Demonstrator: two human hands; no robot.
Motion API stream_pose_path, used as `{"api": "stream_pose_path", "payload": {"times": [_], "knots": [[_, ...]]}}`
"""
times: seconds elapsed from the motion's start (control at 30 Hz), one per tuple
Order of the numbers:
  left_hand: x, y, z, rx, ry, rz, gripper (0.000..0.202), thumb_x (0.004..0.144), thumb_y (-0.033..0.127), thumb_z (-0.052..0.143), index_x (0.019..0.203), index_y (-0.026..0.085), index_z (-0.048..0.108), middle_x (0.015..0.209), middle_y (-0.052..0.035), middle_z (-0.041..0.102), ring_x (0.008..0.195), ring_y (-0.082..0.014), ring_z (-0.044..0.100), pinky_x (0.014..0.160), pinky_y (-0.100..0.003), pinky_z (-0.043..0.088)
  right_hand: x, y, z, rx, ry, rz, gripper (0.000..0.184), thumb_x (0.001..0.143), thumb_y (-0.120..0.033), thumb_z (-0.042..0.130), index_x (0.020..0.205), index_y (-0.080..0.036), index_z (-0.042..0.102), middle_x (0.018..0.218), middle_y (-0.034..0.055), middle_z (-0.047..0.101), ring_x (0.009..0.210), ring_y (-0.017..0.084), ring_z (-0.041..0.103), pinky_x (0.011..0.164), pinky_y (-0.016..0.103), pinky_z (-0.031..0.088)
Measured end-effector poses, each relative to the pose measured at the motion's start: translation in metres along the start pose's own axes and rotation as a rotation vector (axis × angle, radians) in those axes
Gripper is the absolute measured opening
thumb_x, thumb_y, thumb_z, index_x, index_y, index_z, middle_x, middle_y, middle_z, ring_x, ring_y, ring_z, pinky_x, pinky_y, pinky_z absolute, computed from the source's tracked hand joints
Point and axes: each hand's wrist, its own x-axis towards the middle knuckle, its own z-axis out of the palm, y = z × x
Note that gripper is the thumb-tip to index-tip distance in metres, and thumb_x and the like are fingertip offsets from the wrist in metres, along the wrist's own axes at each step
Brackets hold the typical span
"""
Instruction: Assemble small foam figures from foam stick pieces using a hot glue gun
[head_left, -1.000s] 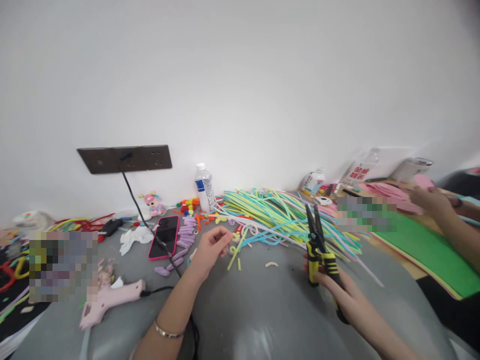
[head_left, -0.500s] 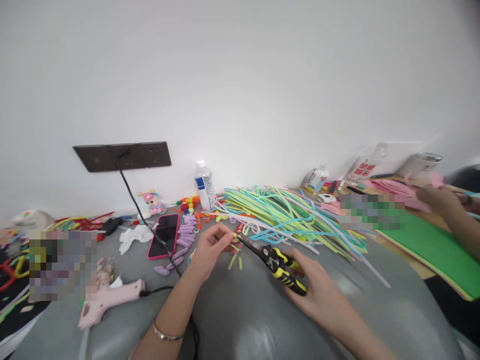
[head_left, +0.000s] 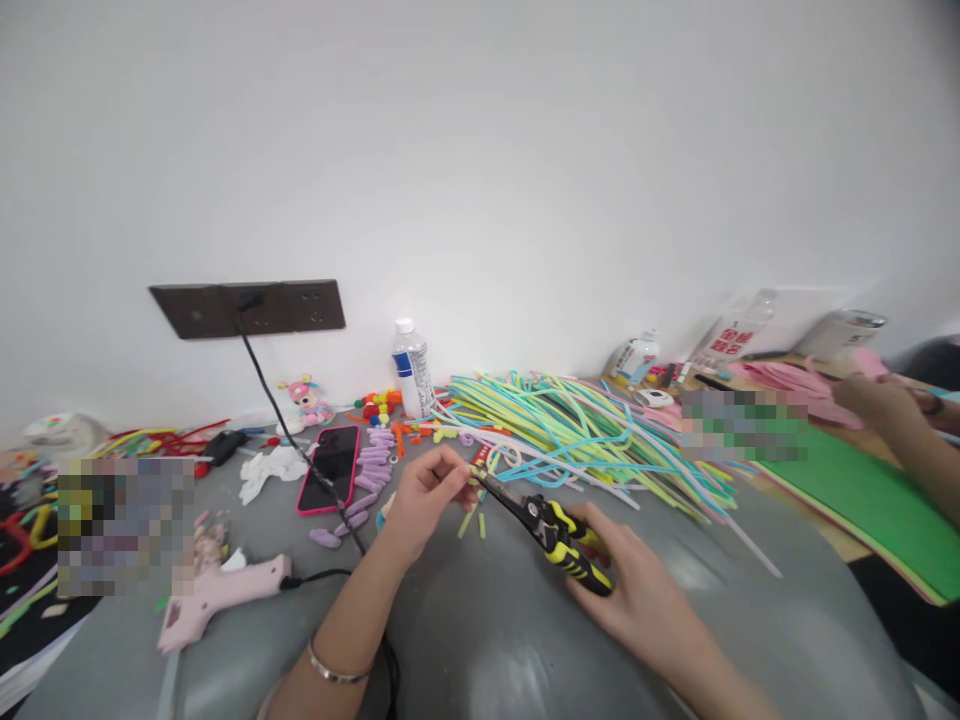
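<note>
My right hand is wrapped round the black and yellow handles of a pair of pliers, whose jaws point up and left. My left hand pinches a small yellow-green piece of pipe cleaner right at the tips of the jaws. Whether the jaws grip that piece is too small to tell. Just below the jaws, short yellow-green cut pieces lie on the grey table. A big heap of pastel pipe cleaners spreads behind both hands. Short purple pieces lie left of my left hand.
A phone lies on the left, crossed by a black cord from the wall socket. Nearer stands a pink glue gun. A water bottle is against the wall. On the right, another person's hand is over pink strips beside green sheets.
Both hands and the pliers stay nearly in place, with only a slight shift at the jaw tips. The view has moved a little. The other person's hand on the right has moved slightly.
</note>
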Motion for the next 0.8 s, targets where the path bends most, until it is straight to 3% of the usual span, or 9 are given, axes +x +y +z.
{"api": "stream_pose_path", "payload": {"times": [0.43,0.6,0.7,0.8], "knots": [[0.000,0.001,-0.001,0.070,0.002,0.022,0.043,0.072,0.056,0.082,0.068,0.016,0.065,0.054,0.0013,0.065,0.049,-0.0094,0.057,0.052,-0.021,0.046,-0.003,0.005,0.006,0.002,-0.027,0.019,0.044,0.073,-0.029,0.055,0.116,-0.022,0.064,0.081,0.0047,0.077,0.066,0.023,0.072,0.061,0.029,0.054],[0.000,0.000,0.000,0.059,-0.019,0.023,0.042,0.075,0.055,0.079,0.069,0.017,0.063,0.061,-0.0005,0.068,0.051,-0.0095,0.056,0.051,-0.021,0.046,-0.007,0.007,0.008,-0.060,-0.016,0.034,0.041,0.077,-0.034,0.056,0.116,-0.025,0.064,0.087,0.0052,0.080,0.067,0.025,0.074,0.058,0.030,0.053],[0.001,-0.002,-0.001,0.045,-0.010,0.015,0.042,0.076,0.055,0.078,0.070,0.018,0.060,0.066,-0.0017,0.070,0.051,-0.0096,0.055,0.050,-0.022,0.045,-0.008,0.015,0.007,-0.076,-0.049,0.073,0.041,0.078,-0.037,0.056,0.117,-0.025,0.062,0.083,0.0040,0.078,0.070,0.026,0.075,0.060,0.031,0.054],[0.002,-0.005,-0.004,0.076,0.019,0.022,0.040,0.078,0.055,0.076,0.073,0.018,0.061,0.065,0.0000,0.066,0.052,-0.0093,0.054,0.051,-0.021,0.044,-0.005,0.031,0.000,-0.117,0.026,0.091,0.047,0.077,-0.037,0.057,0.122,-0.023,0.058,0.085,0.0061,0.077,0.075,0.027,0.075,0.066,0.034,0.056]]}}
